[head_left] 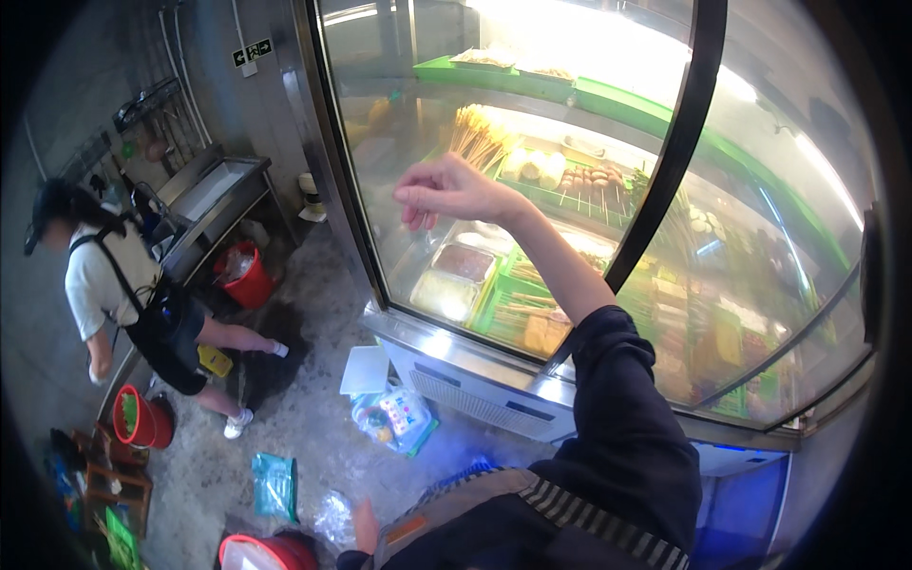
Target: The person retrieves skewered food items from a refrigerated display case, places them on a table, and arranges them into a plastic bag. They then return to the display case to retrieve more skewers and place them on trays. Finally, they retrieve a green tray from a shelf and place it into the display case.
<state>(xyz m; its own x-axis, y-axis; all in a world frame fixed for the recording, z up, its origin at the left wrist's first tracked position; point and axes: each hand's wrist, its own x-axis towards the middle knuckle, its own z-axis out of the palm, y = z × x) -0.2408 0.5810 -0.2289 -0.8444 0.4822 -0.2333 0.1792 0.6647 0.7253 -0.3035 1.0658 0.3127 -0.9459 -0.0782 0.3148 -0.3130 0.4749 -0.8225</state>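
The right hand (446, 193), loosely curled and empty, reaches at the glass display fridge (532, 171) of skewers (480, 138), seemingly about to need a grip on its door, while the left hand (365, 525) hangs low, its grip unclear.

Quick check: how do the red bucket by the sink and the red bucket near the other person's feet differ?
The red bucket by the sink stands under the steel sink's edge and holds clear plastic. The red bucket near the other person's feet stands out on the floor and holds something green. Both are red, round, upright and open-topped.
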